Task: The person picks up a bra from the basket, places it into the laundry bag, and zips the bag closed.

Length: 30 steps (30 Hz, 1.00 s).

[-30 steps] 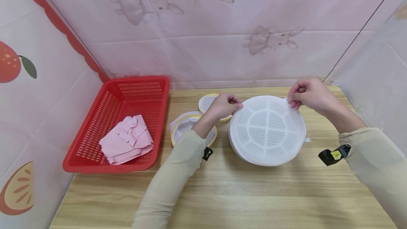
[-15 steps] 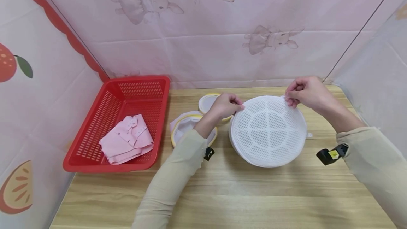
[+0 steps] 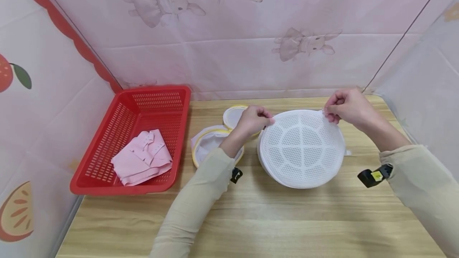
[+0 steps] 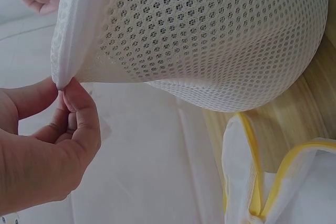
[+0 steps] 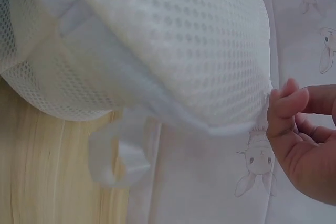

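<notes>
A round white mesh laundry bag [image 3: 302, 150] stands on the table at right of centre, its flat honeycomb top facing up. My left hand [image 3: 252, 120] pinches the far-left part of the rim between thumb and forefinger; the left wrist view shows this pinch on the white edge [image 4: 65, 61]. At the far-right edge, my right hand [image 3: 346, 106] pinches the rim with thumb and fingertips. A white loop tab [image 5: 119, 156] hangs from the bag's side in the right wrist view. The bag's underside is hidden.
Left of the bag lie two white pouches with yellow trim, a larger one [image 3: 208, 142] partly behind my left forearm and a smaller one [image 3: 234, 116] farther back. A red perforated basket [image 3: 175, 138] holds a folded pink garment [image 3: 143, 156]. Printed fabric walls [image 3: 229, 63] border the table.
Both hands keep their pinch on the rim. My right hand went slightly left, then back right, and the bag's top edge shifted a little with it.
</notes>
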Available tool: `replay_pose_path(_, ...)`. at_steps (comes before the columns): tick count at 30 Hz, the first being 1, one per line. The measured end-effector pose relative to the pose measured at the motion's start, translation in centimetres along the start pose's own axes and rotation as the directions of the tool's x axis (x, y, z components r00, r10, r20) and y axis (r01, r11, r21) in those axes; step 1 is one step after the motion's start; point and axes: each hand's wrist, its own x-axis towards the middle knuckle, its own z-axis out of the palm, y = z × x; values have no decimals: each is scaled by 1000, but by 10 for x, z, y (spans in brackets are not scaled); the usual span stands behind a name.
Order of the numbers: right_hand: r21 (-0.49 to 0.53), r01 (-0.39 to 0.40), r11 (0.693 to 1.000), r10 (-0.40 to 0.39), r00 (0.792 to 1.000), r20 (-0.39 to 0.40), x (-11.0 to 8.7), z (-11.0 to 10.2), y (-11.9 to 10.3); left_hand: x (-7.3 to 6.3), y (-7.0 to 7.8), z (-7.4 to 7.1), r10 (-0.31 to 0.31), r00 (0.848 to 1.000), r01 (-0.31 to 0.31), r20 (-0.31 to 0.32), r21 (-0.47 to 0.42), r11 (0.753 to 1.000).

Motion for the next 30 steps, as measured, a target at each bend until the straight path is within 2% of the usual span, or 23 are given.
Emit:
replay_pose_path(9,-24,-22,999,23,999,24,-4,-6,13,0,-7,-5,-24,1000,25,3,-80,997)
replay_pose_path(15,15,-35,999,35,999,27,-6,-7,20,0,-10,-6,-28,999,31,29,-117,993)
replay_pose_path(20,39,-36,999,35,999,16,-6,-7,19,-1,-11,-9,-7,998,13,55,-113,994)
replay_pose_path(30,51,-22,998,21,999,26,-5,-5,17,-2,-11,-12,-4,996,10,93,-72,997)
